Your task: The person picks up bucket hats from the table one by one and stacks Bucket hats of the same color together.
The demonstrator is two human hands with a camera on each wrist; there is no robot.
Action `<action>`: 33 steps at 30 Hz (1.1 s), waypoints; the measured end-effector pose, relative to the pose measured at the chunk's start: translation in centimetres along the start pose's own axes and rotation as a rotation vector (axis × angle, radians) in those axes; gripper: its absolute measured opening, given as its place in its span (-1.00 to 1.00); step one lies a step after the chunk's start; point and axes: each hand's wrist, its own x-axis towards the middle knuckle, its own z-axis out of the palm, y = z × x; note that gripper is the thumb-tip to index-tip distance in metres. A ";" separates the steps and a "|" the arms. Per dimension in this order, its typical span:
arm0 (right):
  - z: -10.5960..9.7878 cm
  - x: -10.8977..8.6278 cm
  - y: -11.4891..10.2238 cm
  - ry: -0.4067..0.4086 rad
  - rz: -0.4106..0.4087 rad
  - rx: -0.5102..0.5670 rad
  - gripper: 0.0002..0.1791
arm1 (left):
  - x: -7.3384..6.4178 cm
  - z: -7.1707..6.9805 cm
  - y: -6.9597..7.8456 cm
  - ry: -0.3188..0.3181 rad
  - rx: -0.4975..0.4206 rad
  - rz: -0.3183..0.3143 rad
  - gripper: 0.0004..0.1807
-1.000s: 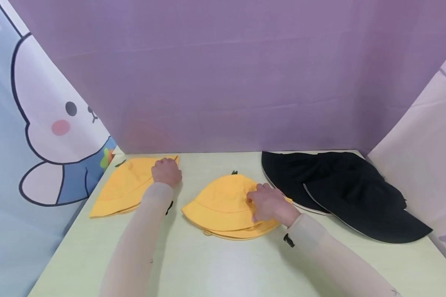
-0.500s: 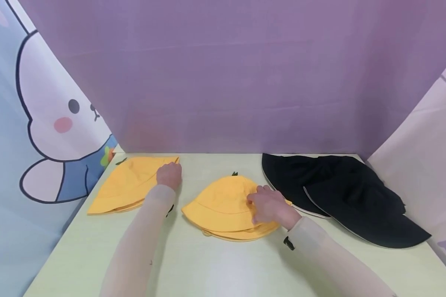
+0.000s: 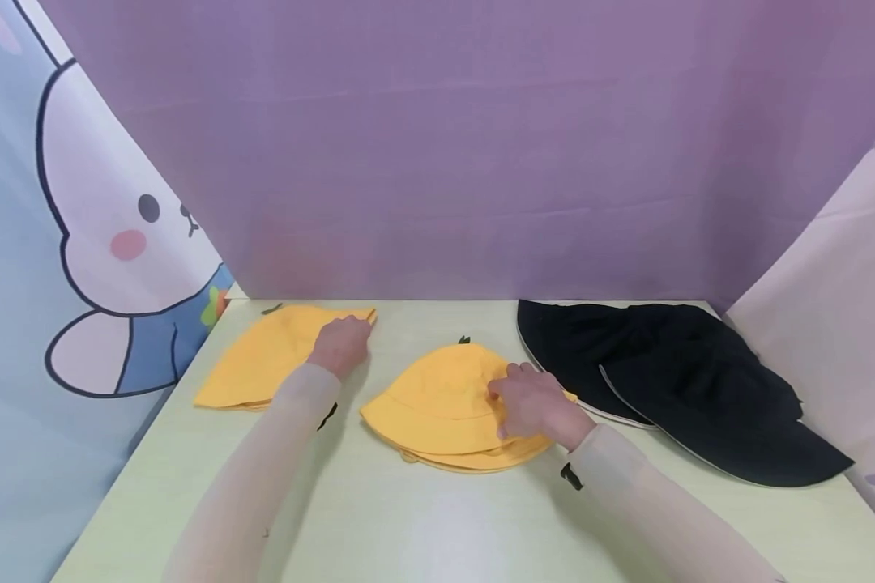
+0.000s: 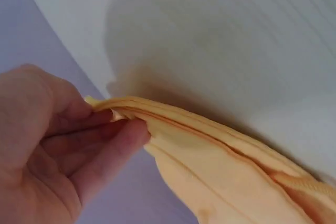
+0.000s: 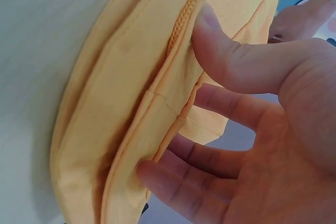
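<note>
My left hand [image 3: 340,348] pinches the right end of the brim of a flattened yellow bucket hat [image 3: 273,352] with a green leaf tip, at the back left of the table. Close up in the left wrist view, thumb and fingers grip the layered brim [image 4: 205,135], whose far part runs out of frame. Mid-table lie stacked yellow bucket hats [image 3: 433,401], their brims overlapping and a small leaf on top. Over their right side my right hand [image 3: 531,405] holds the cloth, thumb on the brim [image 5: 157,87] and fingers spread along it, some fingertips hidden behind the fabric.
Two black bucket hats [image 3: 714,413] with pale brim edging overlap at the right, just beyond my right hand. A purple cloth [image 3: 445,162] hangs along the table's back edge. Printed cloths [image 3: 14,267] line the sides, and the pale table [image 3: 423,526] extends toward me.
My left hand has shifted its yellow hat to the right, toward the middle stack. My right hand and the stacked hats have stayed in place, as have the black hats.
</note>
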 end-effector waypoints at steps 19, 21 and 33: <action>0.2 -0.7 0.4 0.036 -0.017 0.001 -0.47 | -3.5 0.1 3.1 -0.069 -0.172 0.227 -0.75; 0.2 -0.8 0.4 0.038 -0.017 0.001 -0.46 | -3.8 0.2 2.9 -0.075 -0.190 0.230 -0.78; -1.5 -0.5 0.0 0.028 -0.054 0.045 -0.78 | -5.7 0.1 -1.6 -0.058 -0.359 0.137 -0.85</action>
